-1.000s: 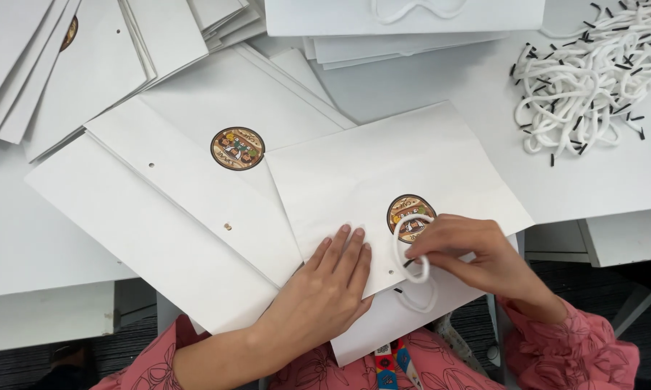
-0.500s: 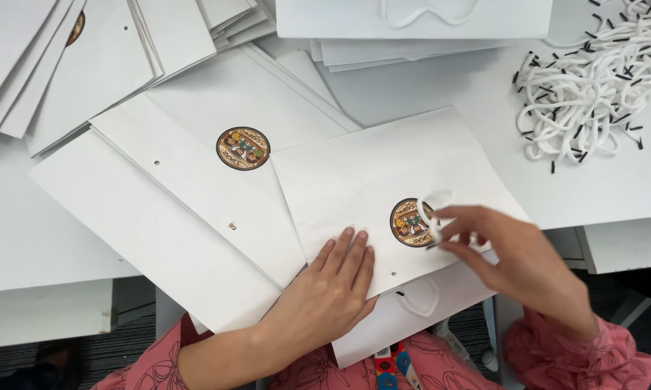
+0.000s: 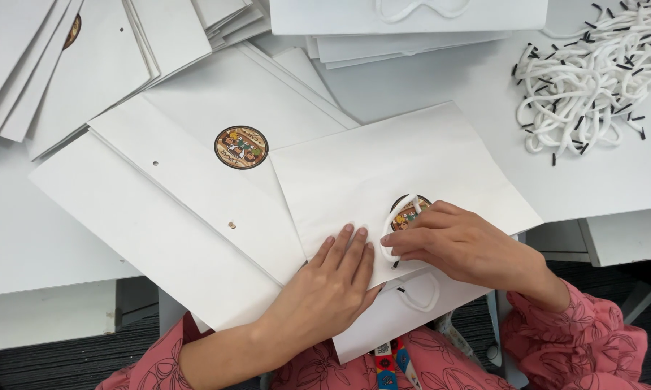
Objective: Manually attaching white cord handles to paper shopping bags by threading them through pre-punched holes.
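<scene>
A flat white paper bag (image 3: 383, 173) is pressed onto the bench (image 3: 22, 238) by the left hand (image 3: 332, 278), laid open with fingers flat near its lower edge. A white cord handle (image 3: 396, 217), looped beside the bag's round sticker (image 3: 410, 211), is pinched by the right hand (image 3: 470, 245). More cords (image 3: 592, 72) are heaped at the far right.

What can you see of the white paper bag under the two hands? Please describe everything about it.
The white paper bag lies flat and folded on the white table, overlapping other flat bags. It looks like smooth matte paper. A round brown sticker sits near its lower edge, partly covered. The left hand presses flat on it. The right hand pinches a white cord loop at the sticker. A second cord loop hangs below the edge.
</scene>
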